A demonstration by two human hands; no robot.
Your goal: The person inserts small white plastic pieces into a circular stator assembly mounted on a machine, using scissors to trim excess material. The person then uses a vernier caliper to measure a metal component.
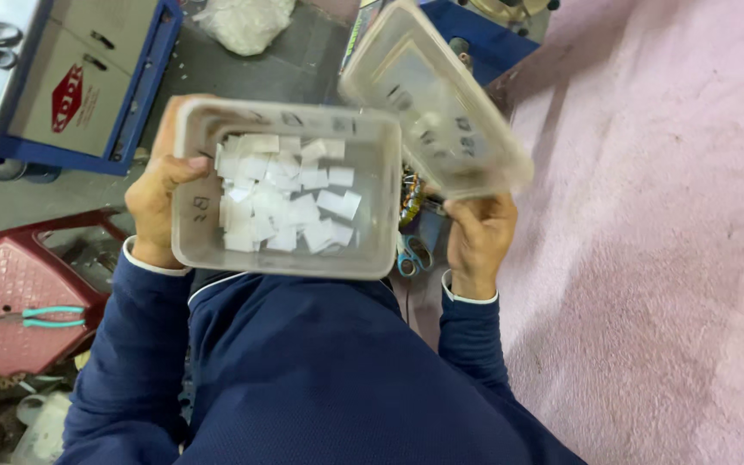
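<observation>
From the head view, the left hand (158,194) is closed around the left edge of a translucent rectangular plastic container (286,191), thumb hooked over the rim and fingers behind the wall; the container sits level just above the lap, loosely filled with small white square paper pieces (284,196); the right hand (480,237) pinches the lower edge of a translucent rectangular plastic lid (434,96), which tilts up and away from that hand, its near corner close over the container's right rim; whether they touch cannot be told. Between the two hands, below the container's right edge, lie blue-handled scissors (408,256) and a wound copper coil (412,196), crowding that gap; right of the right hand spreads a pink cloth surface (665,241) with open room; left of the left hand stands a red plastic stool (19,293) bearing teal-handled pliers (45,317), and beyond it a grey and blue metal cabinet (88,77).
</observation>
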